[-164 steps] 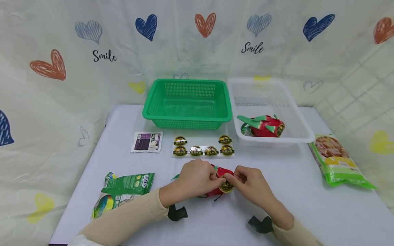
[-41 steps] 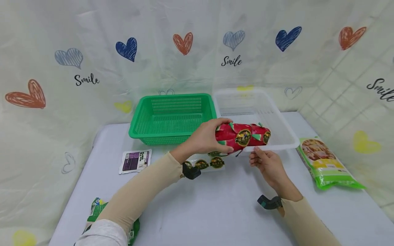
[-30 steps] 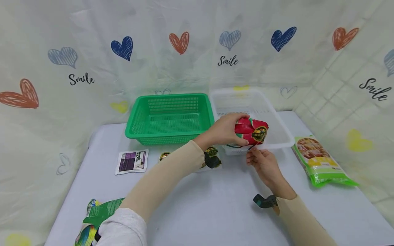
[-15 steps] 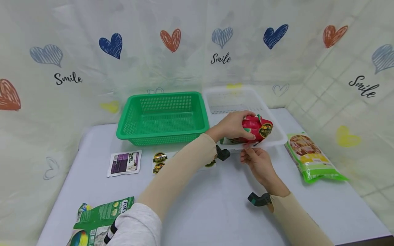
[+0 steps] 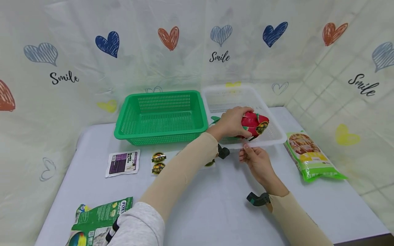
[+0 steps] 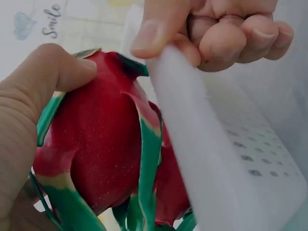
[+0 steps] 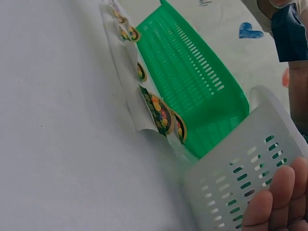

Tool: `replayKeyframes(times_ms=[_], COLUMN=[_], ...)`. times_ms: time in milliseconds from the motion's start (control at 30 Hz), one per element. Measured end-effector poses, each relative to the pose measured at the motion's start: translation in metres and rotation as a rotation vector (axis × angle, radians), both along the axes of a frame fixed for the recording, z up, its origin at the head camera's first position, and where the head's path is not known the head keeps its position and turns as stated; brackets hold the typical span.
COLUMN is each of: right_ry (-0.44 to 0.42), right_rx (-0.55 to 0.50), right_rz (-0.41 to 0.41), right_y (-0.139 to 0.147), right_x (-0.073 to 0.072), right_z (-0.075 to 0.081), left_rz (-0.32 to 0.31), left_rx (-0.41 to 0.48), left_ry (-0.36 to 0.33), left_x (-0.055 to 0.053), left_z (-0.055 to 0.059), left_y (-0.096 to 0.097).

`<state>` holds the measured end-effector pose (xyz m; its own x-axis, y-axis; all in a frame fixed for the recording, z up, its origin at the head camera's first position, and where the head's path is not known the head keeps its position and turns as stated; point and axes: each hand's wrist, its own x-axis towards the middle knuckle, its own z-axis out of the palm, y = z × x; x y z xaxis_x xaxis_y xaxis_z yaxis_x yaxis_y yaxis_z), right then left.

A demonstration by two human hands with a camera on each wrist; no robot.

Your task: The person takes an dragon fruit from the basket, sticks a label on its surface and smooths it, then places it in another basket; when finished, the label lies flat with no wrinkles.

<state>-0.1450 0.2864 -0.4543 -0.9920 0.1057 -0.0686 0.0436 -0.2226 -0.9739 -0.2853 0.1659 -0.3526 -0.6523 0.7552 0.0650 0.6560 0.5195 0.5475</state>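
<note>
In the head view my left hand [image 5: 232,122] grips a red dragon fruit [image 5: 250,119] with a round black-and-gold sticker, low inside the white basket [image 5: 278,138]. The left wrist view shows my thumb across the held dragon fruit [image 6: 106,130], whose green-tipped scales hang down. Part of a second dragon fruit [image 6: 171,192] shows beyond it, mostly hidden. My right hand [image 5: 258,165] pinches the basket's front rim between thumb and curled fingers. From the right wrist, several fingertips [image 7: 284,190] appear against the slotted basket wall [image 7: 231,183].
A green basket [image 5: 161,135] stands left of the white one. In front lies a sheet of round stickers [image 5: 158,162], partly under my left arm. A purple-and-white packet [image 5: 123,163] and green bag [image 5: 101,215] lie left, a green-edged food bag [image 5: 311,155] right.
Earlier both hands worked at the stickered dragon fruit on the table. My left hand has since carried it over and lowered it into the white basket, while my right hand moved to the rim.
</note>
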Motion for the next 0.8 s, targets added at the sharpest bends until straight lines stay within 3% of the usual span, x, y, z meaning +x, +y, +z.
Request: replayKeyframes(times_ms=[167, 333, 633, 800], right_ry=[-0.015, -0.019, -0.005, -0.011], right_rx=[0.000, -0.010, -0.012, -0.012], right_rz=[0.001, 0.010, 0.010, 0.014], right_y=[-0.001, -0.001, 0.000, 0.001], right_x=[-0.001, -0.001, -0.001, -0.001], right_z=[0.001, 0.002, 0.001, 0.002], left_rz=[-0.021, -0.036, 0.034, 0.014], left_rx=[0.033, 0.005, 0.007, -0.018], left_ry=[-0.106, -0.170, -0.373, -0.358], left_x=[-0.004, -0.007, -0.012, -0.013], left_z=[-0.003, 0.001, 0.009, 0.007], left_y=[0.000, 0.000, -0.012, -0.011])
